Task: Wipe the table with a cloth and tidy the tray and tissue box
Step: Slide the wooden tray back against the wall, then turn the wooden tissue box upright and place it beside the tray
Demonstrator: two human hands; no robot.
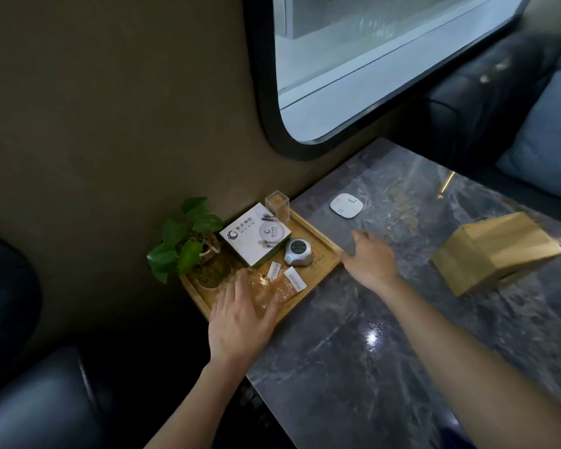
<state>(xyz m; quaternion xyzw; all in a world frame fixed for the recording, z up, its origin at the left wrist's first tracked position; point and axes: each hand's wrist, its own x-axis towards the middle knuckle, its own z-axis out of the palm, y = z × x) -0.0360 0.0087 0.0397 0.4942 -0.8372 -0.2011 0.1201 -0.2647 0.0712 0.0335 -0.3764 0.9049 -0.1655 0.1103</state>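
Observation:
A wooden tray (321, 256) sits on the grey marble table (370, 351), against the wall at the table's left corner. My right hand (368, 257) grips the tray's right edge. My left hand (240, 322) rests on the tray's near-left corner, fingers spread over a clear amber glass jar (255, 286). On the tray stand a potted green plant (188, 241), a white box (256, 236), a grey round gadget (297, 251), some sachets (287, 283) and a clear holder (277, 205). A wooden tissue box (496, 251) lies tilted at the right. No cloth is visible.
A white rounded coaster-like device (346, 205) lies on the table beyond the tray. Dark wall and a rounded window (370, 76) rise behind. Dark leather seats with a pale cushion (544, 147) flank the table at right and lower left.

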